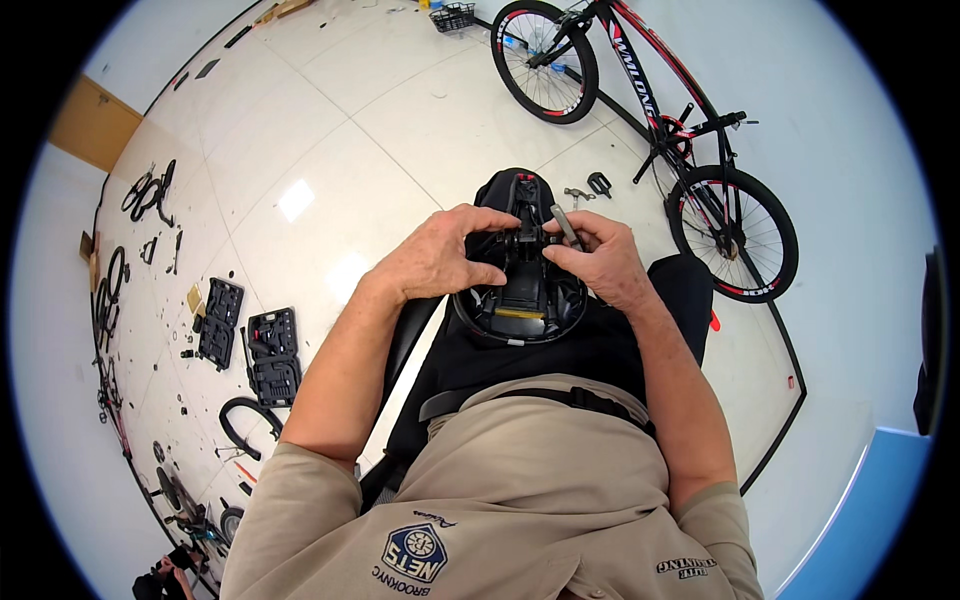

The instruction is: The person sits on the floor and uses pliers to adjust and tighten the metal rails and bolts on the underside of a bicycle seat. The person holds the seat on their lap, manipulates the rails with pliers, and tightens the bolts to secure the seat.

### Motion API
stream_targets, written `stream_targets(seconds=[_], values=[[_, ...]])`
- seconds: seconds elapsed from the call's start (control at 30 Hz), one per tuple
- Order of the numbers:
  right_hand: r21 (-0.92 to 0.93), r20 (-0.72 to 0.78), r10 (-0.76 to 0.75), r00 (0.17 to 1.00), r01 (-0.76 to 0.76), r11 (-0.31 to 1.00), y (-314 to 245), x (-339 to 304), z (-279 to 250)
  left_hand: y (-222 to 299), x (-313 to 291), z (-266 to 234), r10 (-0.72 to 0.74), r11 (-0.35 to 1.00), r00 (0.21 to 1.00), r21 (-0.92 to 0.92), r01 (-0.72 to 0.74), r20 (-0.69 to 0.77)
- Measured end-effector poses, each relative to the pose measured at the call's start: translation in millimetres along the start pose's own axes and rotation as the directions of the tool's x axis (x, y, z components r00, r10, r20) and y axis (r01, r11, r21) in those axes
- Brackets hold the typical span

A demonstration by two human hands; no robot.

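An upturned black bicycle saddle (pixel 520 295) rests on my lap, its narrow nose pointing away from me and its rails and clamp facing up. My left hand (pixel 430 255) grips its left side, with forefinger and thumb reaching onto the clamp and rail area; the other fingers are partly hidden. On the opposite side, my right hand (pixel 605 262) holds a slim metal wrench (pixel 566 228) between thumb and fingers. Its fingertips are close to the clamp's right end. Exactly where the wrench meets the clamp cannot be made out.
A black and red bicycle (pixel 690 130) leans by the right wall. Beyond my right knee lie a pedal (pixel 599 184) and a small metal part (pixel 577 195). An open tool case (pixel 272 358), a tyre (pixel 245 425) and scattered bike parts cover the left floor; another person (pixel 165 580) is at lower left.
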State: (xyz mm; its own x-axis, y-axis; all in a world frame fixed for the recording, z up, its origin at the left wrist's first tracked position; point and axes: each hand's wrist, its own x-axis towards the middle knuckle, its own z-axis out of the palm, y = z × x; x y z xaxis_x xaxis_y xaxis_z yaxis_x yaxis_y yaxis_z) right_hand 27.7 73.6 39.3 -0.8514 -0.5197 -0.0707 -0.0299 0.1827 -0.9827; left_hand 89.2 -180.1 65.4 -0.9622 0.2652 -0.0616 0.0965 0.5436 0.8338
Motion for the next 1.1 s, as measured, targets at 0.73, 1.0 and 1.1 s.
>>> stream_targets(seconds=[0.73,1.0,1.1], values=[[0.117,0.035,0.088,0.995,-0.092,0.989,2.1,4.9,-8.1,1.6,14.4,34.6,0.093,0.992,0.992,-0.080,-0.100,-0.090],[0.067,-0.023,0.030,0.999,-0.028,0.997,2.8,2.8,-4.3,-3.1,12.9,35.1,0.119,0.986,0.986,-0.100,-0.130,-0.114],[-0.088,-0.038,0.017,0.999,-0.020,0.996,-0.1,1.2,1.1,-4.0,12.4,36.9,0.106,0.985,0.985,-0.123,-0.123,-0.136]])
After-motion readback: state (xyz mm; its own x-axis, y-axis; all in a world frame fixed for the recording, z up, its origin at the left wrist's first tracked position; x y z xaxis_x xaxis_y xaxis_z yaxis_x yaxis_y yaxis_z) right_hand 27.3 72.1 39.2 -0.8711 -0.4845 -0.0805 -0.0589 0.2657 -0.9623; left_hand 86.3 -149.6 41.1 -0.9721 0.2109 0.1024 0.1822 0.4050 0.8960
